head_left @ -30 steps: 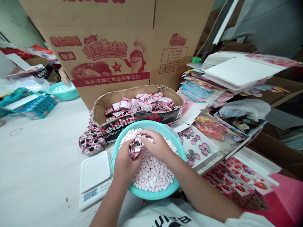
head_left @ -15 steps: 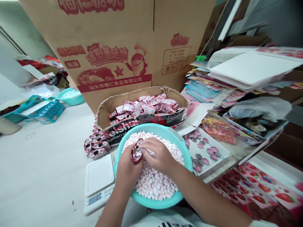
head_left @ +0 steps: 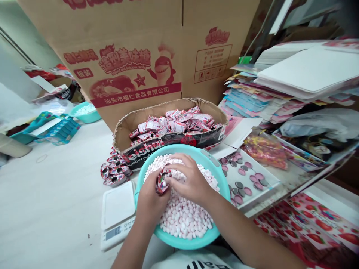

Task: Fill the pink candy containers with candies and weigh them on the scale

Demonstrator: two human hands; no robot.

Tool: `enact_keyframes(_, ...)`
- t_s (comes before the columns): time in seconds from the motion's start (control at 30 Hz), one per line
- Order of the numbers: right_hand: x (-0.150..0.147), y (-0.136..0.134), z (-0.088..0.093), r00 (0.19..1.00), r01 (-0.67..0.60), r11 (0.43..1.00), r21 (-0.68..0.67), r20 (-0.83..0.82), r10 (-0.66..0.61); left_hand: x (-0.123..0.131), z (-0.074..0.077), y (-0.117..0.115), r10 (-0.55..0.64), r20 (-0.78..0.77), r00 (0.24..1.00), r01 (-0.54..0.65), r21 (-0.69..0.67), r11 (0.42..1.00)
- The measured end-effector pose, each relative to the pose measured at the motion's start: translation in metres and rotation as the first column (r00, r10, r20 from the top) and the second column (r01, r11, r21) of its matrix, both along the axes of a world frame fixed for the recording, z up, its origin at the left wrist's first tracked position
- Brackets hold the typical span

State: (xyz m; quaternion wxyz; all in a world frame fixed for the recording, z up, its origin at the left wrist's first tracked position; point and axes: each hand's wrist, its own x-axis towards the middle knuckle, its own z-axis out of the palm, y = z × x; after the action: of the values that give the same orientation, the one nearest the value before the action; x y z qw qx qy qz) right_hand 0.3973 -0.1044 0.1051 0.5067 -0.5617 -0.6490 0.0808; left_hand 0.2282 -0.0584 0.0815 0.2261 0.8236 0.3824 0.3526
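A teal plastic bowl (head_left: pixel 213 169) in front of me is heaped with small pink and white candies (head_left: pixel 185 216). My left hand (head_left: pixel 149 198) is closed round a small red-and-white printed candy container (head_left: pixel 162 178), held over the candies. My right hand (head_left: pixel 188 179) rests on the candies right next to the container's mouth, fingers curled and pinched together; what they hold is hidden.
A white digital scale (head_left: pixel 117 209) lies left of the bowl. Several filled containers (head_left: pixel 114 171) lie beyond it. A low cardboard tray of candy packets (head_left: pixel 174 125) stands behind the bowl, a big carton (head_left: pixel 140 52) behind that. A tray of round lids (head_left: pixel 246 181) and stacked printed cards (head_left: pixel 286 86) are right.
Both hands stay over the bowl with the container; my right hand has shifted slightly on the candies. The camera has tilted a little.
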Motion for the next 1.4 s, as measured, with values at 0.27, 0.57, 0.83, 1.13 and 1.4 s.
enact_keyframes(0.27, 0.002, -0.003, 0.003, 0.995, -0.053, 0.986, -0.158, -0.087, 0.039, 0.001, -0.004, 0.001, -0.033, -0.019, 0.999, 0.034, 0.075, 0.997)
enact_keyframes(0.57, 0.008, 0.008, -0.006, 0.962, 0.047, 0.991, -0.127, -0.261, -0.079, 0.001, -0.001, 0.000, -0.016, -0.005, 1.000, 0.017, 0.003, 1.000)
enact_keyframes(0.83, 0.012, 0.003, 0.002, 0.952, -0.201, 0.951, -0.234, -0.275, 0.134, 0.000, 0.000, 0.002, -0.033, -0.023, 0.999, 0.033, 0.011, 0.999)
enact_keyframes(1.13, 0.012, 0.007, -0.010, 0.952, -0.121, 0.938, -0.325, -0.306, 0.017, 0.000, -0.001, 0.002, -0.079, -0.014, 0.997, 0.079, 0.038, 0.996)
enact_keyframes(1.4, 0.017, 0.012, -0.009, 0.978, -0.061, 0.928, -0.368, -0.206, -0.017, 0.001, 0.003, 0.001, 0.066, 0.079, 0.995, -0.069, 0.033, 0.997)
